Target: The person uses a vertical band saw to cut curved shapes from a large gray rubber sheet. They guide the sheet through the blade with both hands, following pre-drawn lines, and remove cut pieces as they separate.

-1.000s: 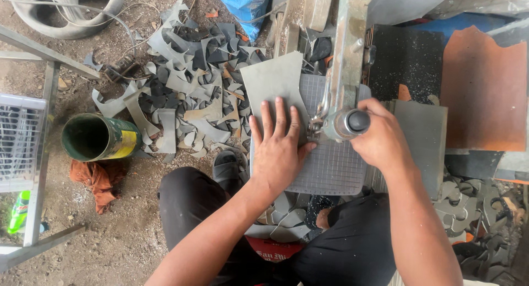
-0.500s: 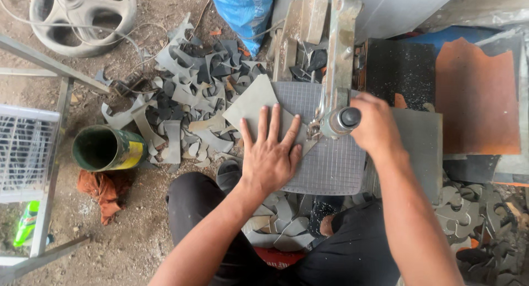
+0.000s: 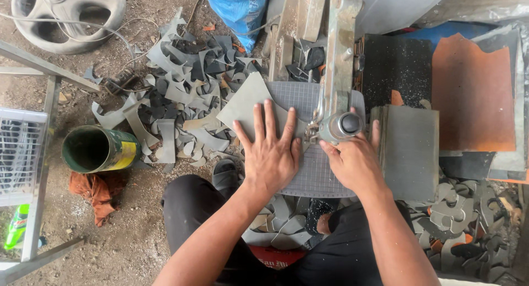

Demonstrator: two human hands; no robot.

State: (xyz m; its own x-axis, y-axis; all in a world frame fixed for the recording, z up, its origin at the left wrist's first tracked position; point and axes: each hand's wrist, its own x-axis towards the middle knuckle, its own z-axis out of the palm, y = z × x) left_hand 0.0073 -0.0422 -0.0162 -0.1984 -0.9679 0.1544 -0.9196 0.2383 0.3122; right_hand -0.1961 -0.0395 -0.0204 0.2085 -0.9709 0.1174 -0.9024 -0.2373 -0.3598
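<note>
Hands [image 3: 273, 154] flatten grey sheet [image 3: 248, 101] on gridded mat [image 3: 314, 176].

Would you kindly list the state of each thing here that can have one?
Left hand: flat, fingers spread, pressing the grey sheet.
Right hand: at the cutter handle.
Grey sheet: tilted on the gridded board.
Green can: on its side, open.

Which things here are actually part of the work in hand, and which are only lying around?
In use: left hand flat on grey sheet; right hand at lever knob; gridded cutting base.

Lying about: green can, orange rag, wheel rim, blue bag, scrap offcuts.
</note>
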